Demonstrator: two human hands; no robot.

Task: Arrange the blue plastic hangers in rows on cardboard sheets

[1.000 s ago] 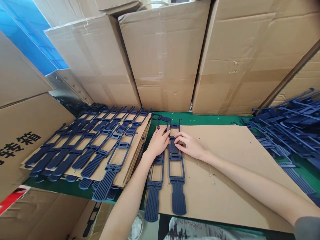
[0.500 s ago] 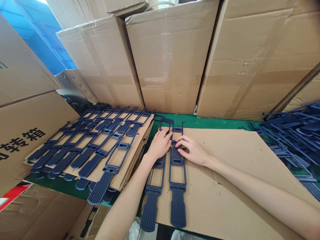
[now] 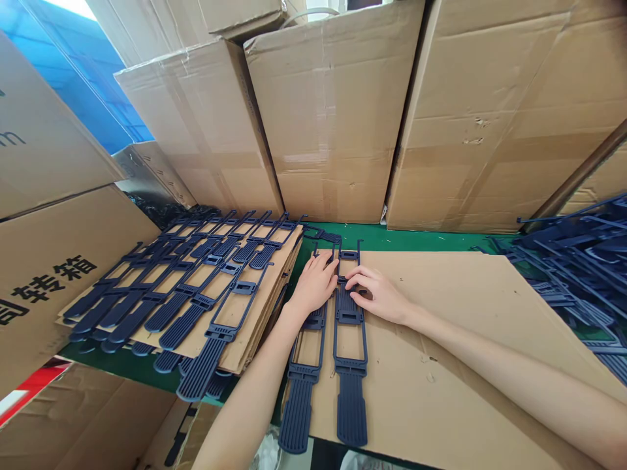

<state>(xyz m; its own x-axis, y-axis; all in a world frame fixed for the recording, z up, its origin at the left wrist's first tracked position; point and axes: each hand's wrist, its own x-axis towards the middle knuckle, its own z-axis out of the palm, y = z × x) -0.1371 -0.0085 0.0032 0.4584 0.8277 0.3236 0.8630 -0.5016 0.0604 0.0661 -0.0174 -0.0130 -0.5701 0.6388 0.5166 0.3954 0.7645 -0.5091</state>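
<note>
Two columns of navy plastic frames with ribbed paddles lie on a flat cardboard sheet (image 3: 441, 365). My left hand (image 3: 316, 284) rests palm down over the upper part of the left column, its fingers stretched toward the rail between the columns. Part of the frames below it is hidden. My right hand (image 3: 377, 294) touches the right column from its right side, with curled fingers and thumb at an upper ribbed paddle. A lower left frame (image 3: 298, 408) and a lower right frame (image 3: 351, 405) show their paddles overhanging the sheet's front edge.
At left, similar frames (image 3: 193, 320) lie in rows on stacked cardboard sheets (image 3: 245, 339). More frames (image 3: 578, 281) form a loose heap at right. Large cartons (image 3: 333, 130) stand behind the green tabletop (image 3: 406, 237); a printed carton (image 3: 53, 267) stands on the left.
The view has shifted slightly, so the scene at left sits a little further right. Both hands stay at the same places on the frames.
</note>
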